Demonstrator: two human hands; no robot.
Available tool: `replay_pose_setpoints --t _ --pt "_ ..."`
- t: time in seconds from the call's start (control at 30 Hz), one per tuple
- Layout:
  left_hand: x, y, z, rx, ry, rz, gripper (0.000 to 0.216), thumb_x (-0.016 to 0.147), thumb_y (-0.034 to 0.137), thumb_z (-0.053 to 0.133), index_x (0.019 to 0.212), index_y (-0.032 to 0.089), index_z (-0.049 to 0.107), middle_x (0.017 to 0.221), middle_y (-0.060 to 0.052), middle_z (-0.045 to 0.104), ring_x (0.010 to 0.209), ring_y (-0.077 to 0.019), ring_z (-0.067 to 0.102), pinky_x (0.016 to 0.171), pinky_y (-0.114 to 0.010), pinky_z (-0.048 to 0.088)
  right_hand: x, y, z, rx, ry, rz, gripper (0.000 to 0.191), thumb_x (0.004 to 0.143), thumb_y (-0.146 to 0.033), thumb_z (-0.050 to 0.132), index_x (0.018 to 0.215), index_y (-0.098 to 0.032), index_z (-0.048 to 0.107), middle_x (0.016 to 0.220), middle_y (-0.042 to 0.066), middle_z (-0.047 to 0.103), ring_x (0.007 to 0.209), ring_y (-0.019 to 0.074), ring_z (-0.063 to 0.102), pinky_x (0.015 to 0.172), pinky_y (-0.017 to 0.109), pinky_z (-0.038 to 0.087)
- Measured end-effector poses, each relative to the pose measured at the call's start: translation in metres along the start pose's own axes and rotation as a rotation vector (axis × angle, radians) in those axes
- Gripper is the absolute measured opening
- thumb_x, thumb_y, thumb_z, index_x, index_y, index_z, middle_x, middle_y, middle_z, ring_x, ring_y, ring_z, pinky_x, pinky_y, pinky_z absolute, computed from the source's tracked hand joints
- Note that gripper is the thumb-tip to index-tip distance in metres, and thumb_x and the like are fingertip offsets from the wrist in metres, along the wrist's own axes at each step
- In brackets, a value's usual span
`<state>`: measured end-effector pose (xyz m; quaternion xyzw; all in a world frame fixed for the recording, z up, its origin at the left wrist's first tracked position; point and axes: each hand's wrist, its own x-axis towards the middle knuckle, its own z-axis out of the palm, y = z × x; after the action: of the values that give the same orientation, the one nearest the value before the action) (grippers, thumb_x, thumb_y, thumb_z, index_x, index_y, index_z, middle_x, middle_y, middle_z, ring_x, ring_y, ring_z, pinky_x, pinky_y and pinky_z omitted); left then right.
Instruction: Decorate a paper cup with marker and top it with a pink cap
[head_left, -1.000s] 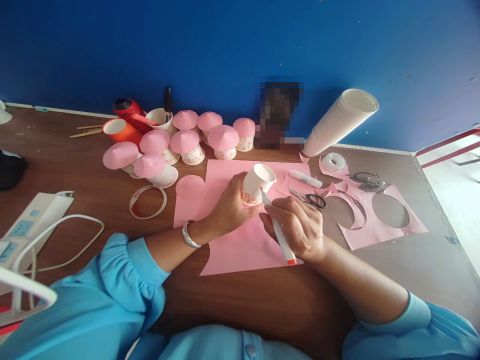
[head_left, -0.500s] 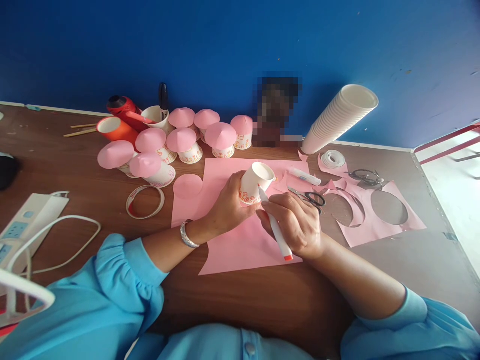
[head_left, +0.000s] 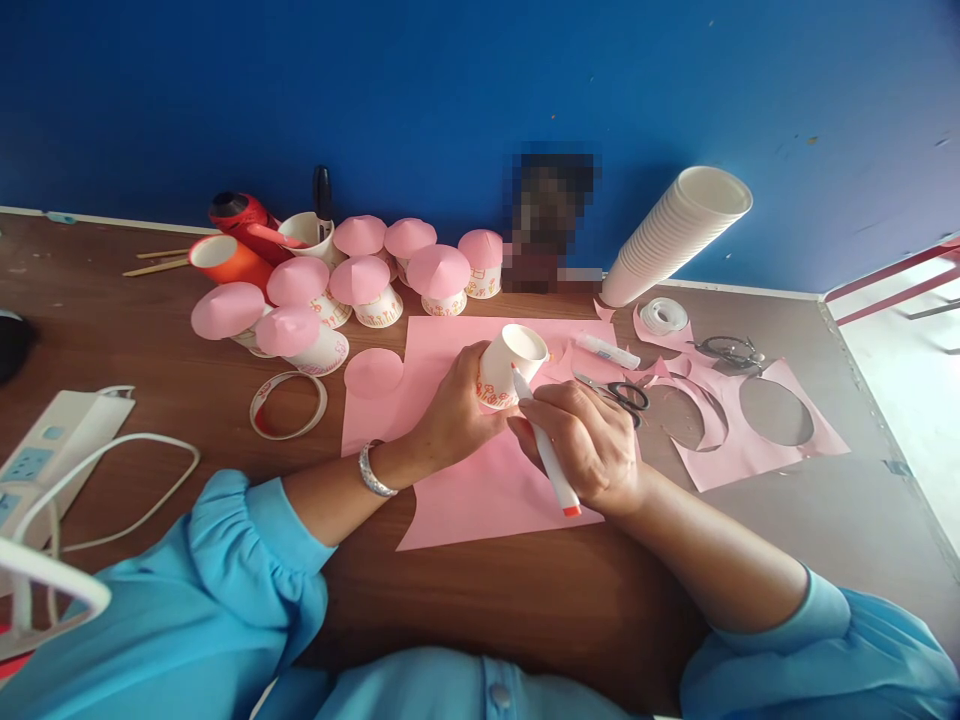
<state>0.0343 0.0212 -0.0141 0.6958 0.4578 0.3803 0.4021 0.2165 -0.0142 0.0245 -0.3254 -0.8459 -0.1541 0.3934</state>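
Head camera: the left hand [head_left: 461, 408] is wrapped around a small white paper cup [head_left: 496, 362] with red flowers drawn near its lower edge. The cup is tipped a little, over a big flat sheet of pink paper [head_left: 465, 500]. The right hand [head_left: 589, 445] is closed tight on a white marker with a red end [head_left: 552, 470]. Its tip is right at the cup's side, but I cannot tell if it touches. Scissors with black handles [head_left: 632, 396] lie just beside the right hand. Farther back, white cups with pink pointed paper hats [head_left: 437, 272] are bunched together.
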Motion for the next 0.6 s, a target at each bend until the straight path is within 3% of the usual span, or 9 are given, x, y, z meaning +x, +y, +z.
replay_pose_setpoints --t 0.6 --pt "0.0009 0.0046 -0.0014 -0.042 -0.024 -0.068 0.055 0.076 0.033 0.081 0.121 0.021 0.052 0.119 -0.008 0.065 0.104 -0.0275 0.066 0.086 -0.042 0.058 0.0006 0.0020 0.0008 -0.006 -0.007 0.017 0.013 0.100 -0.015 0.062 0.111 -0.018 0.057 0.084 0.005 0.069 0.067 0.0166 0.062 0.060 0.029 0.051"
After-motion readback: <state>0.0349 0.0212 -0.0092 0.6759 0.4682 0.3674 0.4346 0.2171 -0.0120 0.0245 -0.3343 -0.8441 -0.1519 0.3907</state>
